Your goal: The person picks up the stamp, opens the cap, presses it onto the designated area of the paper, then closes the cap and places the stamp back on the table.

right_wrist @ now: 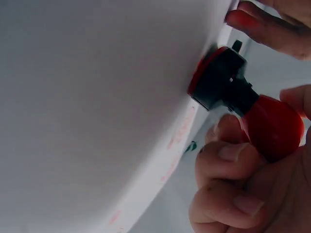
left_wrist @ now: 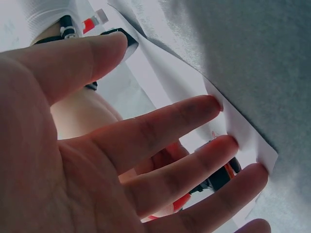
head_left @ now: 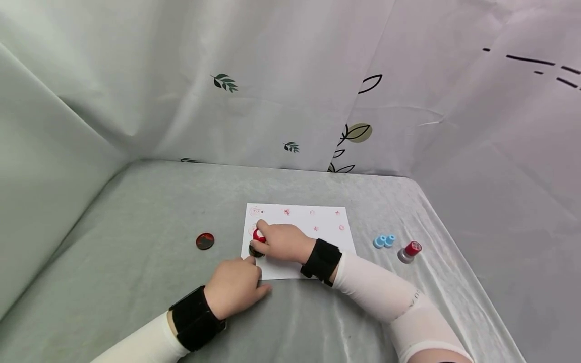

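Note:
My right hand (head_left: 288,242) grips the red knob handle of a stamp (right_wrist: 273,127), whose black base with a red rim meets a white sheet of paper (head_left: 290,269). Thumb and fingers wrap the knob in the right wrist view. Small red prints (head_left: 287,212) mark the far and right parts of the sheet. At the sheet's near left edge lies my left hand (head_left: 236,285), close beside the stamp. Its fingers are stretched out in the left wrist view, with several fingertips (left_wrist: 252,177) resting along the paper's edge.
A round dark red and black disc (head_left: 205,241) lies left of the paper. To the right sit small light-blue cylinders (head_left: 380,241) and a red-topped stamp with a clear greyish base (head_left: 409,252). Pale fabric hangs behind the grey-covered table (head_left: 150,212).

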Motion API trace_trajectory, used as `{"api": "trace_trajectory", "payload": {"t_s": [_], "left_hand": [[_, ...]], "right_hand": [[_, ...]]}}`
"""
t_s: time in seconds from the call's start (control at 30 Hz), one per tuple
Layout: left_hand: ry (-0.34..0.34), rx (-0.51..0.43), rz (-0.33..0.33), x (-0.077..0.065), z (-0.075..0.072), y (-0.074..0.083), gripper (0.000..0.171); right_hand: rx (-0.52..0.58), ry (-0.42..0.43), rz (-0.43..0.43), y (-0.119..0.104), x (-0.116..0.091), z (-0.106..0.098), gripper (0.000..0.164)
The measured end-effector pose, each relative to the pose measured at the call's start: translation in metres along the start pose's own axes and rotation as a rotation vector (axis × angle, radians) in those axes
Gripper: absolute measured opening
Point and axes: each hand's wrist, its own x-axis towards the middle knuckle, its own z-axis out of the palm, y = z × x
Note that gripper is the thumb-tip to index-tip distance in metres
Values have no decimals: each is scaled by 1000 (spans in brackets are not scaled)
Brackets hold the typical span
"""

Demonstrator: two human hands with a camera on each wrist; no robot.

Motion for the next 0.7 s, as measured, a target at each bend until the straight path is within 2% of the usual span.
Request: {"api": "trace_trajectory", "payload": {"t_s": [0.23, 0.43, 0.7], "left_hand": [[-26, -12, -17, 2, -1, 0, 33], [-25, -13, -13, 4, 0, -2, 33], [-95, -39, -44, 9, 0, -4, 33]], "right_hand": [[235, 65, 53, 14, -9, -1, 29], [420, 155, 100, 28, -25, -2, 23], [720, 273, 155, 45, -52, -8, 20]]}}
